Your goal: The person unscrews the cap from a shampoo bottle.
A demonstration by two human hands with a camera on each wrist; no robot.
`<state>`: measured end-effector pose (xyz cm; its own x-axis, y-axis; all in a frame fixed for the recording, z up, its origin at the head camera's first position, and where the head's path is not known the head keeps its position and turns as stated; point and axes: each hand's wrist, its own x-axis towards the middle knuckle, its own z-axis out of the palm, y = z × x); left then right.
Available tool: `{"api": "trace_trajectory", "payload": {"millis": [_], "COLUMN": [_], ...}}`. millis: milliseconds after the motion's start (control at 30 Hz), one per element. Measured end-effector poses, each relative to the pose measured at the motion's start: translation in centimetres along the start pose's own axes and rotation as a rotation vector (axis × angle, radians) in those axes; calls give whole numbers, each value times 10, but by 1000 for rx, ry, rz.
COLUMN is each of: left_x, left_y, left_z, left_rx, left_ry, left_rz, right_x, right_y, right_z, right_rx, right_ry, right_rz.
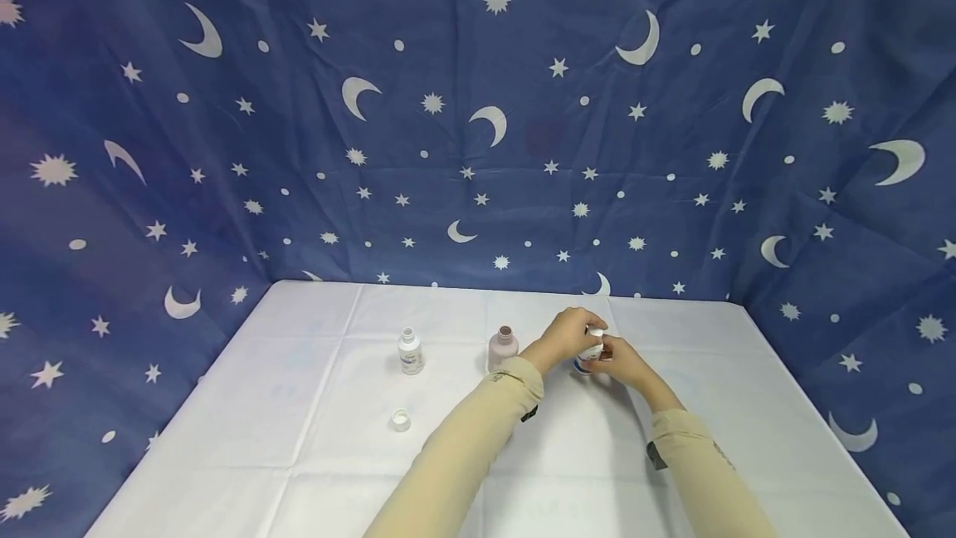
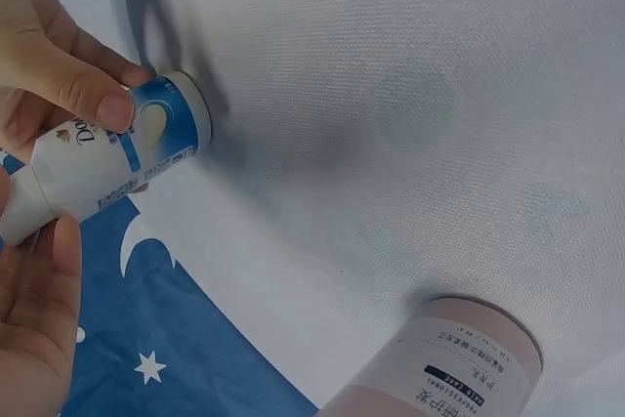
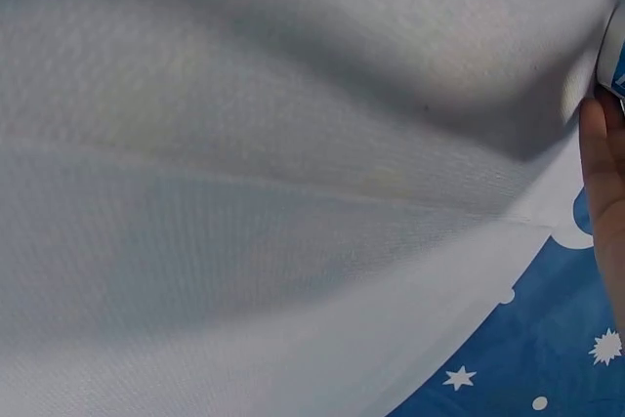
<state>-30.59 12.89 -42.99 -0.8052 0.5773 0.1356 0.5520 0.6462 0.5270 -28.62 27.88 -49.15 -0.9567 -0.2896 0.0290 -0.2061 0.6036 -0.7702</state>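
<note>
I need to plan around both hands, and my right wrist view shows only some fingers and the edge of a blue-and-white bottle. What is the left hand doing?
Observer: The left hand has its fingers at the cap of that blue-and-white bottle.
Operator: Is anything standing beside it that I can't see?
Observer: Yes, a pink bottle, to its left in the head view.
Operator: Any caps lying loose?
Observer: At least one: a loose white cap lies nearer the person than the uncapped white bottle.
</note>
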Motion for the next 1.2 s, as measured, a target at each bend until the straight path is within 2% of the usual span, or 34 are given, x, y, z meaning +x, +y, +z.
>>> {"api": "trace_trajectory", "payload": {"millis": [267, 467, 633, 900, 1033, 1200], "left_x": [0, -1, -2, -1, -2, -5], "left_y": [0, -2, -3, -3, -4, -4], "left_z": [5, 6, 6, 0, -3, -7], "left_rx": [-42, -70, -57, -43, -41, -47], "left_ry": [21, 36, 46, 26, 9, -3], "left_rz": [-67, -40, -38, -22, -1, 13], "right_x": [-3, -4, -4, -2, -3, -4], "right_y": [3, 3, 2, 4, 4, -2], "right_z": [2, 5, 7, 6, 5, 4], "right_rx": [-8, 8, 23, -12, -39, -24], "right_ry": [39, 62, 63, 70, 83, 73], "right_rz": [-6, 13, -22, -33, -66, -78]}}
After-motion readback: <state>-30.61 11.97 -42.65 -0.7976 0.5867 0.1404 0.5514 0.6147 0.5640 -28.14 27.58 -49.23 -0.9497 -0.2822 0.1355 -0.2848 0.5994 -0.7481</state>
